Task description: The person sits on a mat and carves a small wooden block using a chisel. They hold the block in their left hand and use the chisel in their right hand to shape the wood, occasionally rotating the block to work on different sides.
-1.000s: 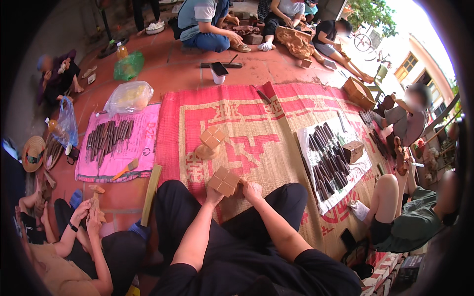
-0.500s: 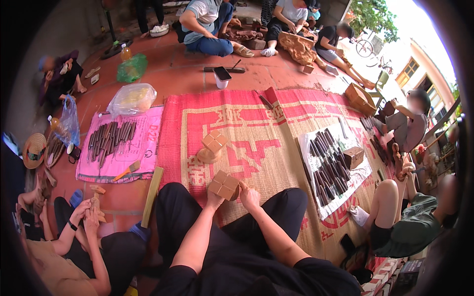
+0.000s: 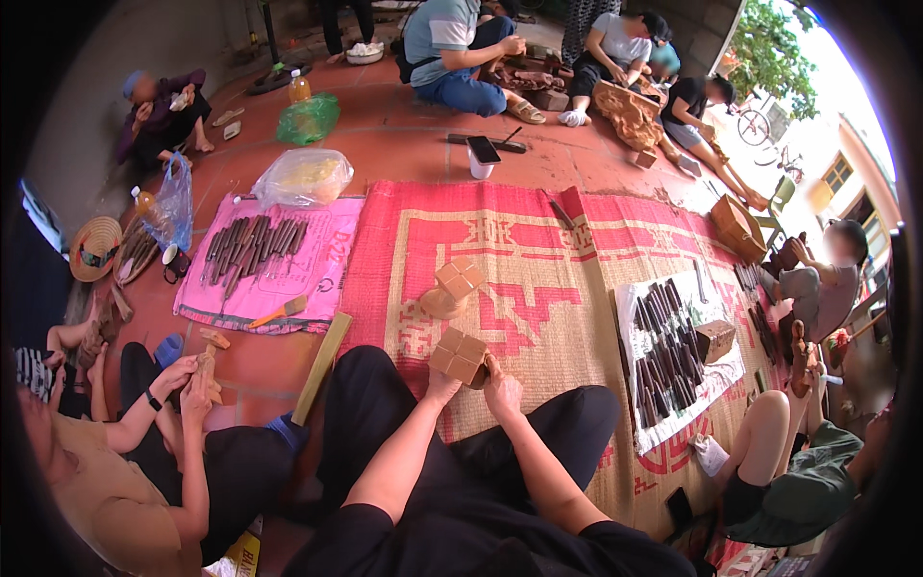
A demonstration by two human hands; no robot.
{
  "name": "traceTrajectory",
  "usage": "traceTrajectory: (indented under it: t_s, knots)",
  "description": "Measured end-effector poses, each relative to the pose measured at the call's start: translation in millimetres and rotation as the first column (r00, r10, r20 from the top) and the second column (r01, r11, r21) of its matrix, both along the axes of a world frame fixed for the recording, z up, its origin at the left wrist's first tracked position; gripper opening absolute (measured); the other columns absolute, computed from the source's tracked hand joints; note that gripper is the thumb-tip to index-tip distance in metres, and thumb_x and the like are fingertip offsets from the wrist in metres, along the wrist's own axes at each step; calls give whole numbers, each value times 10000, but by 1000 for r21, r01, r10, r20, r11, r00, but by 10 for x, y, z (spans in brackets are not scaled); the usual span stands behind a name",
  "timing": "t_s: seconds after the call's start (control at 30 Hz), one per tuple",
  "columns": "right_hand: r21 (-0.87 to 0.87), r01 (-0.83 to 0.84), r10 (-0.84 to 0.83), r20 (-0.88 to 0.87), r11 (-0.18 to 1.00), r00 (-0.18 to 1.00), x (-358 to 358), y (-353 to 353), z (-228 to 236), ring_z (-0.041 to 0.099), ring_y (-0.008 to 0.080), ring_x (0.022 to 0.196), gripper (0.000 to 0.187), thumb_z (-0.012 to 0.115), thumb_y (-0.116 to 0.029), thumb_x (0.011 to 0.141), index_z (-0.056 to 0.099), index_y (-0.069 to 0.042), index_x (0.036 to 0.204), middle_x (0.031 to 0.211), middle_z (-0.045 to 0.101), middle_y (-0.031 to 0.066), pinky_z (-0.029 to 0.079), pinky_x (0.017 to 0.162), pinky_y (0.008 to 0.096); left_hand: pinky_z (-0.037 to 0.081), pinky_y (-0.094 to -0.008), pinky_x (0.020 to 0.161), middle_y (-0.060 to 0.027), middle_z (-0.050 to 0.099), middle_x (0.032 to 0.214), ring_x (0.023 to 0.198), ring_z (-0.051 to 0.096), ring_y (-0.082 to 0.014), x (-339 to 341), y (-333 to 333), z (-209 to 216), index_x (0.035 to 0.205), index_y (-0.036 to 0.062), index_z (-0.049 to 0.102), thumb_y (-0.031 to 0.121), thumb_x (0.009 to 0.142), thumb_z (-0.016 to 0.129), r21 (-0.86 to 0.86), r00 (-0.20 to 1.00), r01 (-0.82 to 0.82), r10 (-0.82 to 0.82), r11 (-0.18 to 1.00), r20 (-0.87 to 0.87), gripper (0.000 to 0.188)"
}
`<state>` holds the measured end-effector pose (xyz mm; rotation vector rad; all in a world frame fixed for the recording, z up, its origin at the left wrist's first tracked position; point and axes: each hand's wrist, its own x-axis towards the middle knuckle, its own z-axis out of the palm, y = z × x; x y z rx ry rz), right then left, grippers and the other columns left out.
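A brown wooden block (image 3: 459, 356), its top face split into four squares by crossed grooves, is held above my lap. My left hand (image 3: 440, 388) is closed round its lower side, with the fingers partly hidden under it. My right hand (image 3: 502, 388) grips the block's right edge, thumb and fingers near the corner. Just beyond, on the mat, stands a similar carved wooden piece (image 3: 461, 277) with a grooved square top and a rounded lower part (image 3: 445, 304).
A red and straw mat (image 3: 538, 337) lies ahead. Chisels (image 3: 252, 248) rest on a pink sack at left, with a brush (image 3: 281, 313); more chisels (image 3: 668, 351) lie on a white sheet at right. A wooden bar (image 3: 322, 368) lies by my left knee. People sit close on both sides.
The whole view has swung left, so the scene sits further right in the picture. Both hands still hold the block in nearly the same pose.
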<state>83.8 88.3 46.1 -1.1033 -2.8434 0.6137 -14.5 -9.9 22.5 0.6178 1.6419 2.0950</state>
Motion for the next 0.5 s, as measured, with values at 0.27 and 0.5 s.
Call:
traceTrajectory:
  t_s: [0.27, 0.5]
  knots:
    - [51, -76, 70, 113, 996, 991, 150, 294, -334, 628, 344, 673, 453, 459, -158, 826, 426, -223, 1273, 726, 630, 189, 487, 593, 457, 466, -283, 754, -42, 598, 969, 886, 563, -127, 69, 52, 0, 1040, 40, 540, 200, 746, 697, -64, 986, -33, 22, 997, -168, 369]
    - [51, -11, 10, 17, 999, 1000, 49, -3, -140, 614, 365, 632, 497, 485, -161, 825, 381, -242, 1305, 708, 624, 199, 482, 573, 466, 470, -284, 750, -38, 600, 966, 886, 571, -126, -24, 38, -78, 1039, 44, 546, 199, 746, 699, -34, 999, 11, -10, 999, 42, 365]
